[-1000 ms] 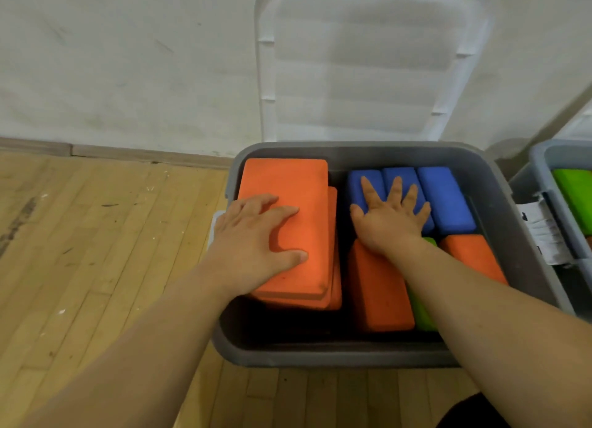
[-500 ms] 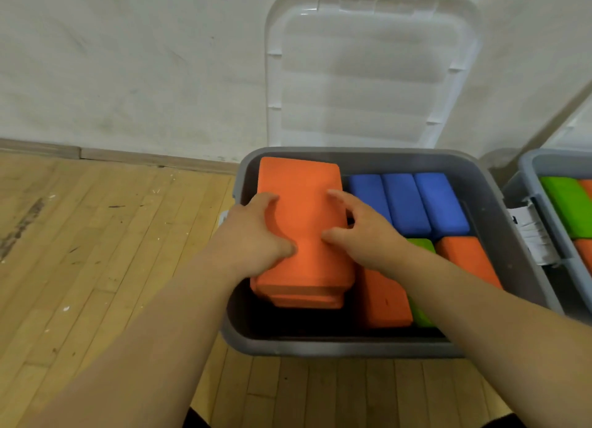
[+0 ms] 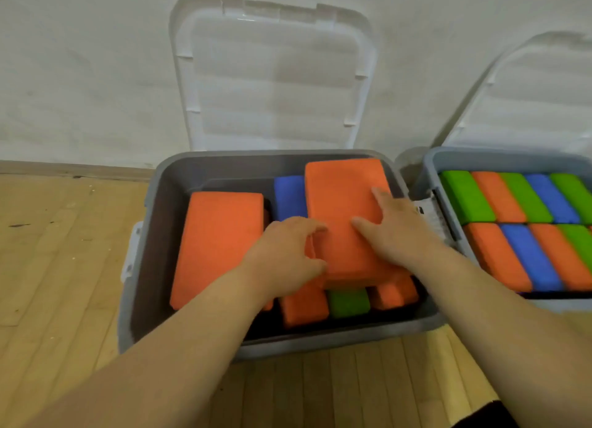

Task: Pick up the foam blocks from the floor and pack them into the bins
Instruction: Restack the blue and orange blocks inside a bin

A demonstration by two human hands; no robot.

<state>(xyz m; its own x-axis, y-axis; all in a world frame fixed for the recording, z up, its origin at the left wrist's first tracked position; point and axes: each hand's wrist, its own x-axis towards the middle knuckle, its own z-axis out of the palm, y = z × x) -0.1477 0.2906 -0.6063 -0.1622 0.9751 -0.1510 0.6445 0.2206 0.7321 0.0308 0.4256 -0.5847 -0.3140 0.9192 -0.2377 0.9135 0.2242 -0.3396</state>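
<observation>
In the grey plastic bin [image 3: 153, 222], I have carried the flat orange foam block [image 3: 342, 203] off the left stack and onto the blue foam blocks [image 3: 290, 197] at the right. My left hand [image 3: 285, 254] curls round its edge, and my right hand [image 3: 397, 232] presses flat on top. It seems nearly seated. The white wall [image 3: 80, 75] stands behind and the pale wooden floor [image 3: 64, 251] lies beneath.

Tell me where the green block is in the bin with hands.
Head view: the green foam block stands near the gray bin's front wall, right of middle, between two orange blocks, partly under the flat orange block.
</observation>
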